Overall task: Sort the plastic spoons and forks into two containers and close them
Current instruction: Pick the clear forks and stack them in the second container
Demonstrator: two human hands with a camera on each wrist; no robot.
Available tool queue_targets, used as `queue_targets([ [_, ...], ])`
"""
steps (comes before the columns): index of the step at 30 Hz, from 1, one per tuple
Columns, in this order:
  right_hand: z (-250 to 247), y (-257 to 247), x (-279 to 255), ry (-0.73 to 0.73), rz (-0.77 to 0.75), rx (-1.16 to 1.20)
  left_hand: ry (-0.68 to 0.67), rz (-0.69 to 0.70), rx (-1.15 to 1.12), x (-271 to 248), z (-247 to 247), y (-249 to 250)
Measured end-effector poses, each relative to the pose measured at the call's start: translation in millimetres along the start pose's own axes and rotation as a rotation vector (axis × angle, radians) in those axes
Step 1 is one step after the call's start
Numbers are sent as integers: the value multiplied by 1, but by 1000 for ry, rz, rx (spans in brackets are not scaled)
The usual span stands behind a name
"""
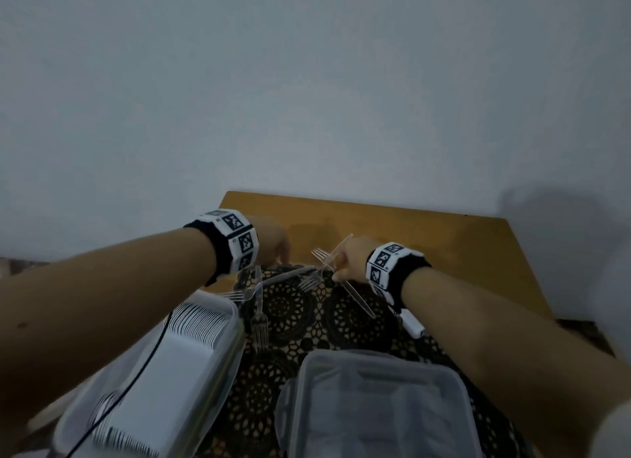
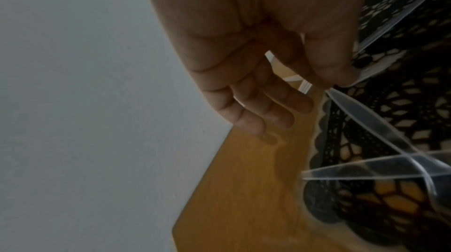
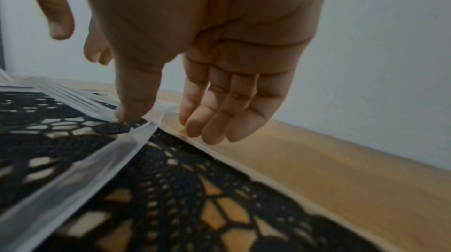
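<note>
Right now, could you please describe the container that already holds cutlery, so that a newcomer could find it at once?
Start at the wooden table with its black lace mat. At the mat's left edge, beneath the left forearm, stands the clear plastic container. Unlike the lidded container on the right, it is open and shows a packed row of white cutlery handles.

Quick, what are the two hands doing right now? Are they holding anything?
Left hand: thumb and a finger pinch the end of a clear plastic fork; the other fingers are loose.
Right hand: holds clear plastic forks off the table.
</note>
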State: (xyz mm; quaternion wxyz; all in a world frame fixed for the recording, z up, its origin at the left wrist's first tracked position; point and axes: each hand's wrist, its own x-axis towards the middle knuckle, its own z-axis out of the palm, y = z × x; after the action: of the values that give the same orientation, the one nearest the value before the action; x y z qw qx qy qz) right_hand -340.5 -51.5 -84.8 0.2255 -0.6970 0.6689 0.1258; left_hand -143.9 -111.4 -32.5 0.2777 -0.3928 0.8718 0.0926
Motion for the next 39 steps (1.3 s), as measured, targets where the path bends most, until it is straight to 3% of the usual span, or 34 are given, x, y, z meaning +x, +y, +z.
queue_targets([
  [7, 8, 4, 4, 36, 44, 253, -118, -72, 11, 36, 23, -3],
  [14, -7, 19, -20, 201, 28, 436, -161, -71, 98, 47, 27, 5],
  [19, -19, 17, -6, 137, -4, 263, -59, -51, -82, 41, 16, -4],
  [25, -14, 6, 4, 50, -88, 252, -47, -88, -126, 18, 0, -23],
  [29, -15, 7, 6, -5, -41, 115, -3, -87, -80, 4, -5, -25],
  [39, -17, 43, -48, 203, -87, 307, -139, 122, 69, 18, 25, -17],
])
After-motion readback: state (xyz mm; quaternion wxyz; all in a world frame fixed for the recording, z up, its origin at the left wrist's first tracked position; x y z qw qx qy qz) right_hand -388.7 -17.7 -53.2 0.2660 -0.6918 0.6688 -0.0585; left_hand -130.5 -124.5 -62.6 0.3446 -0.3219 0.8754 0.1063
